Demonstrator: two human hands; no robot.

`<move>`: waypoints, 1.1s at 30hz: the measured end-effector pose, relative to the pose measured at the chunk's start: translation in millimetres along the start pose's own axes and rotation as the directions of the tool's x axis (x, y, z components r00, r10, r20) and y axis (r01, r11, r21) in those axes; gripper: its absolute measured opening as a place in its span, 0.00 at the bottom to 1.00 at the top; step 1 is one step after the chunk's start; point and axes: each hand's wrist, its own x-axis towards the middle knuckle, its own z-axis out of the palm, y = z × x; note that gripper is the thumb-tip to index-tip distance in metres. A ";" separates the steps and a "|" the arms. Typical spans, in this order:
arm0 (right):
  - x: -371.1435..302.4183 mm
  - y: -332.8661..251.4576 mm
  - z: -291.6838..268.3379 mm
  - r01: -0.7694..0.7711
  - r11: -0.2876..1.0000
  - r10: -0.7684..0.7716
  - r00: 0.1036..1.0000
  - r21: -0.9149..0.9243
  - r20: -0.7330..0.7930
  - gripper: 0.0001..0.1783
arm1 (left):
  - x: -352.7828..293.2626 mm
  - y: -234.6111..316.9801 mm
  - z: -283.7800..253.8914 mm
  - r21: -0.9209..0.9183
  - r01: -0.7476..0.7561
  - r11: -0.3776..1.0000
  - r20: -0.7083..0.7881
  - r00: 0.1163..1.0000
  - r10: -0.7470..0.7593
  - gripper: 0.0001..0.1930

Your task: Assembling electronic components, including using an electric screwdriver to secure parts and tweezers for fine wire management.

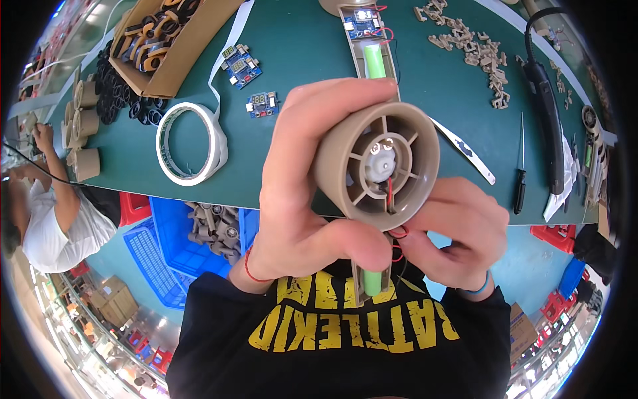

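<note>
My left hand (289, 179) is wrapped round a beige round fan housing (332, 176), thumb below and fingers over the top. Its open ring faces up, showing spokes and a small pale motor (380, 166) with a red wire at the centre. My right hand (458, 233) pinches at thin red and black wires (399, 249) by the housing's lower right side; its fingertips are partly hidden. Under my left thumb, a beige handle half (361, 298) with a green battery (372, 282) juts toward my chest. Beyond the housing lies another handle with a lit circuit board (364, 25) and green battery (374, 61).
On the green table are a tape roll (166, 143), small blue circuit boards (262, 104), metal tweezers (465, 151), a screwdriver (520, 193), a corded black tool (541, 120), and loose beige clips (488, 56). A cardboard box (169, 80) holds rings. Left, a blue crate (159, 226) and a co-worker (63, 229).
</note>
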 end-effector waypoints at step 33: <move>12.5 -11.9 -3.9 -0.729 0.345 0.661 0.636 0.592 0.398 0.16 | 18.5 -29.4 -18.6 -0.054 -0.707 0.706 0.252 0.674 0.694 0.53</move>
